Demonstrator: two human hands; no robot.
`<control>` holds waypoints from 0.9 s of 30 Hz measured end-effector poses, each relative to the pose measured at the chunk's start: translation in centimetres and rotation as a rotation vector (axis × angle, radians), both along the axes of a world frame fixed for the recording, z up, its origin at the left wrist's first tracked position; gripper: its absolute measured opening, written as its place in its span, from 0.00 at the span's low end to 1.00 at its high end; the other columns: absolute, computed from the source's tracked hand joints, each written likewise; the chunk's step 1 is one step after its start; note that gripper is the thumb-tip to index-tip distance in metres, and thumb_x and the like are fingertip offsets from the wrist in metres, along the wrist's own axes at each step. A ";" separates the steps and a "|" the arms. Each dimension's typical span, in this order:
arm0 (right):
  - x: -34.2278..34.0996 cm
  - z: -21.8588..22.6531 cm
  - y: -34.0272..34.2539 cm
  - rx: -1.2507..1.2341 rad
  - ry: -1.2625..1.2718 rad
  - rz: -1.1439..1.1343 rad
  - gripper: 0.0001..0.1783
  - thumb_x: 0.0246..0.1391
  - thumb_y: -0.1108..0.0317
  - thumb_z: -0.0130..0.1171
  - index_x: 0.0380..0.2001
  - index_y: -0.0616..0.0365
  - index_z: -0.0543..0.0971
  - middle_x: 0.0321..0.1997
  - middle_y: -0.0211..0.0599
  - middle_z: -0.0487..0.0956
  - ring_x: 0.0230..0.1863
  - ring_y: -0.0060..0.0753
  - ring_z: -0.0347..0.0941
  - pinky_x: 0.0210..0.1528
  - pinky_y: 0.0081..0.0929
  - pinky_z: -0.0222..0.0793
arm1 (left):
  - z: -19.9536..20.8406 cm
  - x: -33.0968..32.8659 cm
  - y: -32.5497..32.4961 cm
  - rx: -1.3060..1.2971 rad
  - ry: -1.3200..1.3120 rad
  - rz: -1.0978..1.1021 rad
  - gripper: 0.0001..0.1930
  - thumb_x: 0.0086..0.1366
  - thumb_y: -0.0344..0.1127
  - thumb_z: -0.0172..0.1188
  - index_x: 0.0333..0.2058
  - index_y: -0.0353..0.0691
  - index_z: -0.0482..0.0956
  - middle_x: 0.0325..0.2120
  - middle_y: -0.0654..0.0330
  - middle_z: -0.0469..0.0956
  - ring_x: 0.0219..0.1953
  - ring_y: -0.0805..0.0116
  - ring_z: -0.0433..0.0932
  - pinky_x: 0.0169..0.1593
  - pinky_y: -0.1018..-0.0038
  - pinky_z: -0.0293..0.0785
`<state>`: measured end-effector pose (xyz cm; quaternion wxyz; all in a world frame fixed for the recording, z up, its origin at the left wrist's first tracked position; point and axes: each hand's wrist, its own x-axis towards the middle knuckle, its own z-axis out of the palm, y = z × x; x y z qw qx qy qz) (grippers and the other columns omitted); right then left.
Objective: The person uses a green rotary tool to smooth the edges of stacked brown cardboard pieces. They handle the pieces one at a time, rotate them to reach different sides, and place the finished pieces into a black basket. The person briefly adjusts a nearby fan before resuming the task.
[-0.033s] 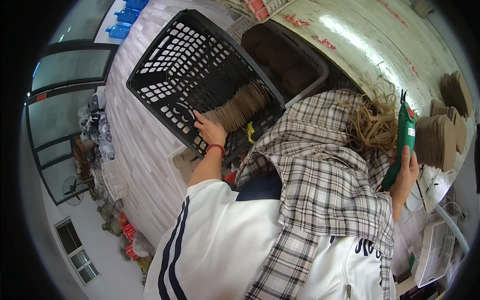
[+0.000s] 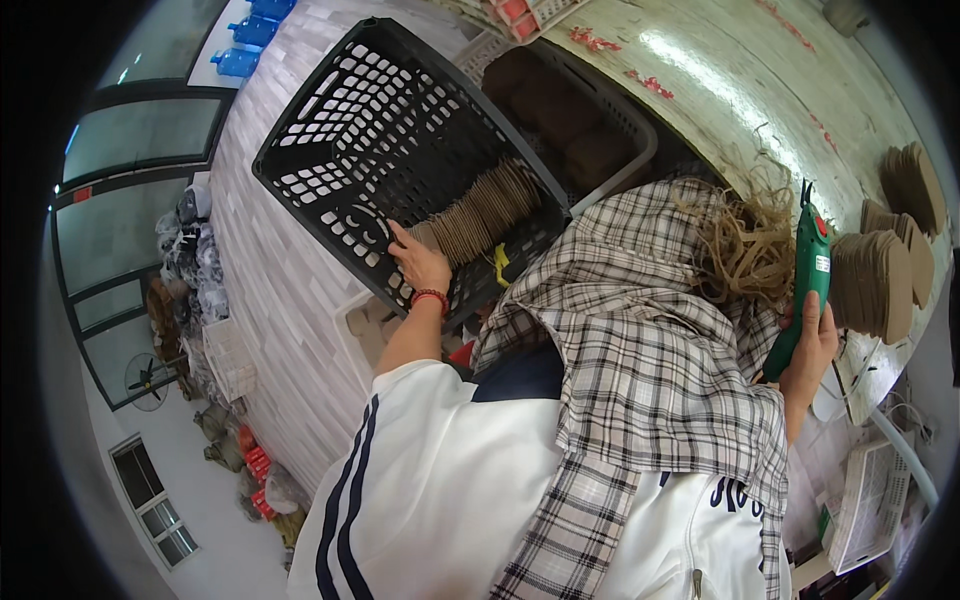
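Note:
My left hand, a red bead bracelet on its wrist, reaches into a black plastic crate tipped at an angle. Its fingers curl round the near end of a long row of thin brown insole-shaped pieces standing on edge in the crate; some fingertips are hidden. On the right, my right hand is closed round the grip of green electric scissors, whose dark blades point away from me. Beside the blades, tangled tan trimmings lie on the plaid cloth over my lap.
Several stacks of brown insole-shaped pieces stand on the worktable at the right. A pale crate with dark brown contents sits beyond the black crate. A yellow strip hangs at the black crate's near side. A white basket stands lower right.

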<state>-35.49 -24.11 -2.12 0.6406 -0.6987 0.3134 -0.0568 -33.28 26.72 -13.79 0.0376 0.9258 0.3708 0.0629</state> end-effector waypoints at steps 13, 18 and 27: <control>0.4 -0.4 1.0 -0.071 0.017 0.044 0.18 0.59 0.54 0.55 0.35 0.60 0.76 0.23 0.26 0.71 0.25 0.15 0.64 0.27 0.14 0.58 | 1.2 3.3 -0.4 0.110 0.256 -0.129 0.42 0.49 0.24 0.58 0.63 0.40 0.49 0.50 0.43 0.58 0.50 0.42 0.67 0.47 0.58 0.74; 0.5 -0.7 0.9 -0.071 0.050 0.029 0.17 0.59 0.54 0.56 0.36 0.60 0.76 0.24 0.26 0.72 0.24 0.15 0.64 0.27 0.14 0.58 | 0.6 1.8 -0.5 0.080 0.187 -0.091 0.44 0.51 0.23 0.56 0.65 0.45 0.45 0.49 0.44 0.59 0.50 0.42 0.66 0.47 0.56 0.72; 0.7 -0.8 1.5 -0.043 0.094 0.024 0.17 0.58 0.55 0.58 0.38 0.60 0.76 0.25 0.28 0.73 0.25 0.15 0.66 0.28 0.14 0.60 | -4.1 1.1 1.0 -0.099 0.028 0.233 0.49 0.51 0.24 0.58 0.67 0.54 0.38 0.45 0.42 0.62 0.47 0.42 0.69 0.51 0.57 0.68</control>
